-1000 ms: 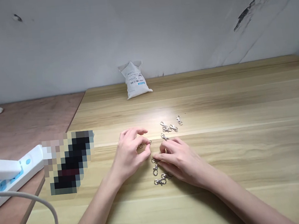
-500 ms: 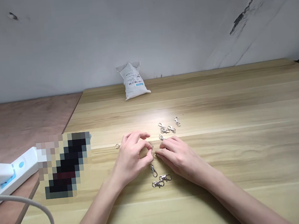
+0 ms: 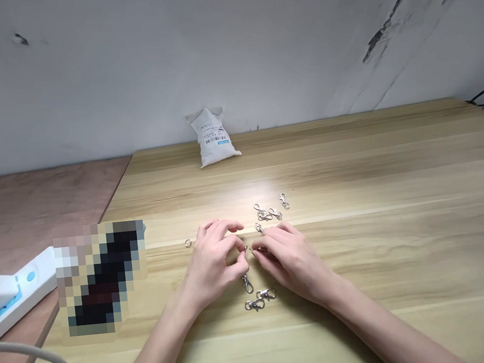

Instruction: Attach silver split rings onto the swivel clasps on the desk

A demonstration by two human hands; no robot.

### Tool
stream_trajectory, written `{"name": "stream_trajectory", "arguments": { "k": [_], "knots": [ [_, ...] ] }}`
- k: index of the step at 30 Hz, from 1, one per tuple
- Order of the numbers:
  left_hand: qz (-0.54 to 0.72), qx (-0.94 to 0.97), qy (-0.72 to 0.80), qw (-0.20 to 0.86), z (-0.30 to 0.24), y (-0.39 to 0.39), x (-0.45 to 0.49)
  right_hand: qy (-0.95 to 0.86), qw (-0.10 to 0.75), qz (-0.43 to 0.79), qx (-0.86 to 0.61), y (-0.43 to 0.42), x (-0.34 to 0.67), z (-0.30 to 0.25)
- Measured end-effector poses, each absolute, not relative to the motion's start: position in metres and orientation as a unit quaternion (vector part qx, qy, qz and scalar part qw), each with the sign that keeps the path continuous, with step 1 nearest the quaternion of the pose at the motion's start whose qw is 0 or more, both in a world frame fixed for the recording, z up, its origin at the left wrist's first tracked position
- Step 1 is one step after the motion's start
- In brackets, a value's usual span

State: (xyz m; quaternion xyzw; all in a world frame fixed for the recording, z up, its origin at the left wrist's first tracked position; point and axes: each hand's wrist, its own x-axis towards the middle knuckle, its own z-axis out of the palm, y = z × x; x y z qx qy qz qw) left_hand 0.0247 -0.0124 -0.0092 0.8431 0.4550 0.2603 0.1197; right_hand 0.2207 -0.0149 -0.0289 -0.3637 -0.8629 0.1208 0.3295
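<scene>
My left hand (image 3: pixel 221 252) pinches a small metal ring (image 3: pixel 245 248) between thumb and forefinger; the other fingers are raised. Facing it across a narrow gap, my right hand (image 3: pixel 289 254) has thumb and forefinger closed on a small silvery metal piece (image 3: pixel 256 249), mostly hidden by the fingers. Just beyond the right fingertips lies a swivel clasp (image 3: pixel 259 226). Below the left thumb is another swivel clasp (image 3: pixel 247 284). Two more, a clasp (image 3: pixel 254 304) and its neighbour (image 3: pixel 266 294), touch nearer me. A loose split ring (image 3: pixel 188 243) rests left of my left hand.
Several clasps with rings (image 3: pixel 266 213) lie beyond my hands, with a single one (image 3: pixel 284 201) farther right. A white labelled packet (image 3: pixel 215 141) stands near the wall. At left are a pixelated dark object (image 3: pixel 106 280), a white power strip (image 3: pixel 29 282) and a grey cable (image 3: pixel 49 355).
The view has shifted slightly. My fingertips stay close together, and a little more of the metal piece shows between my right fingers. The clasps on the table keep their arrangement.
</scene>
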Motion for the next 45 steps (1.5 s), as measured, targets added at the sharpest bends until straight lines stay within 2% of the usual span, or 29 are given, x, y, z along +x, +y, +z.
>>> {"name": "stream_trajectory", "arguments": {
  "k": [5, 19, 36, 45],
  "knots": [
    [0.268, 0.85, 0.441, 0.107, -0.009, -0.0137, 0.028, -0.834, 0.384, 0.175, -0.355, -0.0186, 0.2182, -0.0286],
    [0.294, 0.841, 0.445, 0.091, -0.0072, -0.0155, 0.0288, -0.809, 0.42, 0.18, -0.37, -0.0206, 0.2126, -0.0325],
    [0.308, 0.84, 0.439, 0.078, -0.0076, -0.0154, 0.0295, -0.806, 0.42, 0.208, -0.363, -0.0179, 0.2172, -0.0339],
    [0.308, 0.837, 0.448, 0.069, -0.009, -0.0114, 0.0237, -0.771, 0.457, 0.235, -0.376, -0.0148, 0.22, -0.0328]
  ]
}}
